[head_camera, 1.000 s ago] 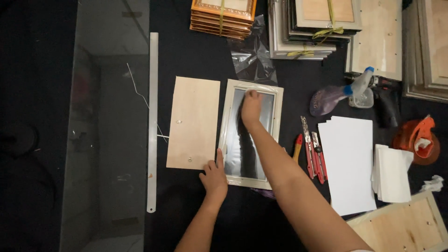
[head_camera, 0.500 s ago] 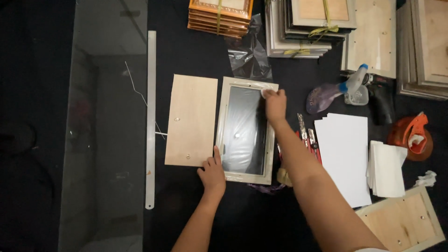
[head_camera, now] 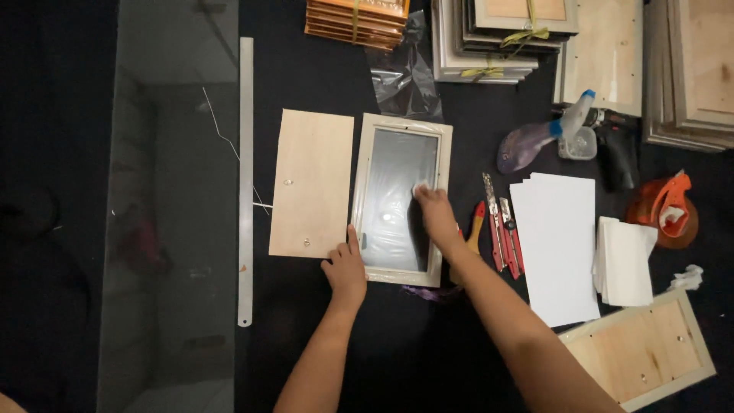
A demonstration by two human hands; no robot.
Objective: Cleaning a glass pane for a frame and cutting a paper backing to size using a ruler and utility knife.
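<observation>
Pale wood is being shown in a small picture frame (head_camera: 401, 200) that is lying flat near the middle of the black tabletop (head_camera: 321, 69), its glass pane facing up and catching glare. The frame's lower left corner is being steadied by the left hand (head_camera: 345, 268), whose fingers are lying flat and loosely together against the frame's edge, the thumb side resting just beside a plywood backing board (head_camera: 311, 183) that is lying to the left of the frame, touching or nearly touching it. A small white wad of tissue (head_camera: 421, 188) is being pressed onto the right part of the glass by the right hand (head_camera: 437, 215), its fingers bunched over the wad. A long metal ruler (head_camera: 245, 183) and a large sheet of glass (head_camera: 172, 199) are being kept toward the tabletop's left edge. Right of the frame, red utility knives (head_camera: 501, 229) are lying beside a stack of white paper (head_camera: 556, 245) and a pile of folded white tissues (head_camera: 623, 260). A spray bottle (head_camera: 544, 134) is lying on its side toward the far right, near an orange tape dispenser (head_camera: 664, 209). Bundled stacks of frames (head_camera: 497, 34) are being stored along the far edge.
</observation>
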